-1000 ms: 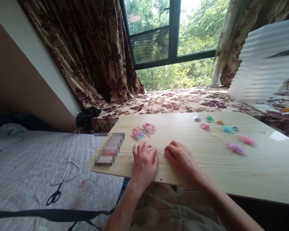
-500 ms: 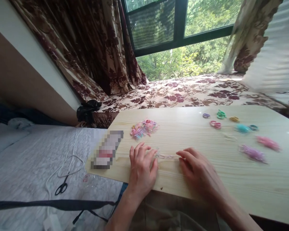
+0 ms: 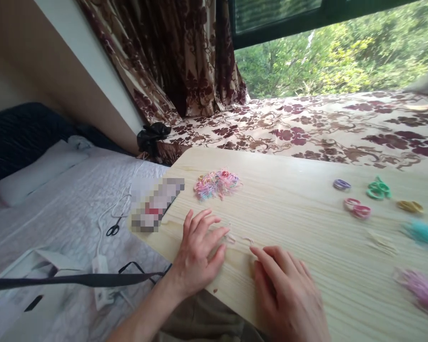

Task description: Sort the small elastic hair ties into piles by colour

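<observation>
Here, both bare hands were noted palm down over the pale wooden table (image 3: pixel 299 223), close to its near edge. The left hand (image 3: pixel 199 251) was held wide, fingers spread and slightly bent; its index fingertip was placed at or just above a small pinkish band (image 3: pixel 230 239), contact not confirmed. A narrower shape was made by the right hand (image 3: pixel 288 289), index finger stretched forward, thumb tucked below; whether anything was gripped under it could not be told. Just ahead of that fingertip a short pale strand (image 3: pixel 248 240) was observed on the wood, between the two hands.

A tangled multicoloured heap (image 3: pixel 216 184) was recorded near the far left corner. At the left edge, an item masked by pixel blocks (image 3: pixel 160 204) could not be identified. Toward the right, single-colour groups were found well apart from the heap: purple loops (image 3: pixel 341 184) near the far edge, then green loops (image 3: pixel 378 189), pink loops (image 3: pixel 357 208), yellow loops (image 3: pixel 410 206), cream strands (image 3: pixel 382 242), a turquoise bundle (image 3: pixel 423 232) and a lilac bundle (image 3: pixel 421 289). A brown speck (image 3: pixel 215 290) was spotted by the near edge. Beyond the left edge, black scissors (image 3: pixel 113 230) were seen on the bed (image 3: pixel 74 199).
</observation>
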Motion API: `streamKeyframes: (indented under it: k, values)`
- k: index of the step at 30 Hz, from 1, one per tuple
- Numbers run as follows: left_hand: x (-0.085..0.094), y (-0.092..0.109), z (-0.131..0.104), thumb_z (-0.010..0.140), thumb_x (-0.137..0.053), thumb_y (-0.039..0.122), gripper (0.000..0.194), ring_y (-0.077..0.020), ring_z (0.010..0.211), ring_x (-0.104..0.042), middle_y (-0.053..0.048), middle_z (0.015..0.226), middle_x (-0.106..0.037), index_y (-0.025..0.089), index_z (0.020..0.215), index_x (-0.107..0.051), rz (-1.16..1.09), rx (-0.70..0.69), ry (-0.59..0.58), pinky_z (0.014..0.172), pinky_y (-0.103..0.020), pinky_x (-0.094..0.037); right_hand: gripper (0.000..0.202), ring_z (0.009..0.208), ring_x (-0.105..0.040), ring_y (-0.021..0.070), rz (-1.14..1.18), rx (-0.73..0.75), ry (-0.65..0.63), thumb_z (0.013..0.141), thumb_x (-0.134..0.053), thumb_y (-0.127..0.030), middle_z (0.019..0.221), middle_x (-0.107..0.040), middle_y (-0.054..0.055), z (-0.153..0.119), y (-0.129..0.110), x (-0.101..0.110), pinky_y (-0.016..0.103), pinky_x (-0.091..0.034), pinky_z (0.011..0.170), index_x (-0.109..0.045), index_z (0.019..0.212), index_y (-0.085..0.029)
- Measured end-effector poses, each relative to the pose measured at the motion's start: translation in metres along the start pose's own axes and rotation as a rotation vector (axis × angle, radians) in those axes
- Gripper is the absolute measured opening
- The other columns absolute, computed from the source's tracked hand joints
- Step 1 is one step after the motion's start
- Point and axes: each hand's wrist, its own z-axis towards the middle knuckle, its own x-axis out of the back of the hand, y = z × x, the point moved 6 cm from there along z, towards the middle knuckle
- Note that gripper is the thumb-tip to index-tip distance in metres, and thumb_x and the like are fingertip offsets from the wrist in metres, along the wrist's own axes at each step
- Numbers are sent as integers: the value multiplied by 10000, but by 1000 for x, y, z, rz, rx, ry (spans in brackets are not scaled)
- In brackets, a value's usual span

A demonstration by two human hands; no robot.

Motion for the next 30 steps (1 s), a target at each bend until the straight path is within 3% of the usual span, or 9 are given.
streamKeyframes:
  k: [11,17,24,30]
  values:
    - [-1,-4,1,873,-552,120,349,-287,1354,-419,-101,1261,-580,217,1201,-619,9,74,-45,1187,-595,-218,251,830,-603,155,156,-127,-93,949,-490,-164,944,-674,41,-1,7,-3,311,-386,739,-652,1135,-208]
    - [1,-4,1,869,-553,138,334,-279,1350,-421,-92,1247,-590,227,1183,-622,-86,71,-39,1198,-583,-201,196,809,-628,145,140,-112,-26,937,-540,-210,932,-671,39,2,11,0,281,-455,714,-661,1091,-215]
    - [-6,-7,-2,866,-572,167,358,-296,1358,-420,-97,1268,-604,225,1216,-618,-124,63,-60,1198,-602,-198,184,792,-672,143,131,-268,78,924,-534,-244,920,-680,34,7,18,6,232,-546,671,-692,1019,-238]
    - [-7,-7,-3,868,-596,193,367,-307,1358,-435,-94,1280,-615,242,1230,-625,-164,41,-18,1186,-613,-228,254,781,-670,139,22,-222,14,940,-478,-236,935,-656,57,13,8,8,235,-559,658,-725,1002,-237]
